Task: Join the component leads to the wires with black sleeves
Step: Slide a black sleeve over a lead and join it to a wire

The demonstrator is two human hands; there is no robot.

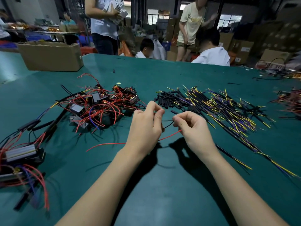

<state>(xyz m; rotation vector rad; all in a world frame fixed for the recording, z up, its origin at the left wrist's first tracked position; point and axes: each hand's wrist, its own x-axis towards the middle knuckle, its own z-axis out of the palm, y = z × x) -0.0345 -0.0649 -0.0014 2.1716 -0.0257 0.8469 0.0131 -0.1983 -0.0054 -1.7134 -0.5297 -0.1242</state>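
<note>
- Left hand (146, 123) — fingers curled, pinching a thin black wire (167, 121).
- Right hand (193, 128) — fingertips pinched the same wire's other end and a red lead (169, 136).

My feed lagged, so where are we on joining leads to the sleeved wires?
Done: sleeved assemblies lie at the left. In hand: left hand and right hand pinch a thin black piece, red lead below. Left: the component pile, loose black sleeves and wires.
</note>
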